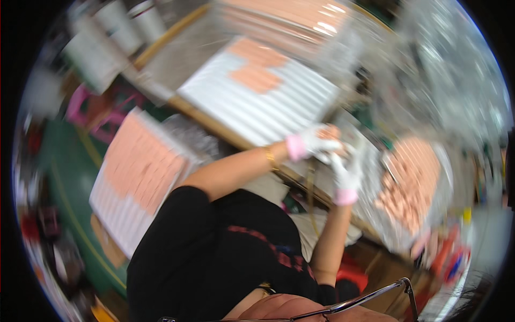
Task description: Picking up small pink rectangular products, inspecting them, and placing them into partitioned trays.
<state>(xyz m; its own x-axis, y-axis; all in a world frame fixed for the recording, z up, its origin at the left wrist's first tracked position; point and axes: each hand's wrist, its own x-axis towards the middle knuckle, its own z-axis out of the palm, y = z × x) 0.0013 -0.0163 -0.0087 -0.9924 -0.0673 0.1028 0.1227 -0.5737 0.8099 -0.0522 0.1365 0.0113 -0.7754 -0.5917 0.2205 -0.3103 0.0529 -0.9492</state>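
Observation:
Both my hands wear white gloves with pink cuffs and meet over the front edge of the worktable. My left hand (310, 144) is closed around several small peach-coloured pieces (329, 132). Against it, the fingers of my right hand (347, 170) are drawn together at those pieces; blur hides what they grip. Just beyond my left hand lies a white ridged tray (268, 115), partly covered with peach pieces in rows at its far left. To the right of my right hand, a clear plastic bag (375, 217) holds a loose heap of similar peach pieces (406, 188).
Behind the tray stands a plastic-wrapped peach stack (289, 19). Clear plastic sheeting (456, 70) bulges at the far right. A second ridged board (142, 161), largely covered with peach pieces, stands by my left elbow. A pink stool (102, 115) is on the green floor (67, 177).

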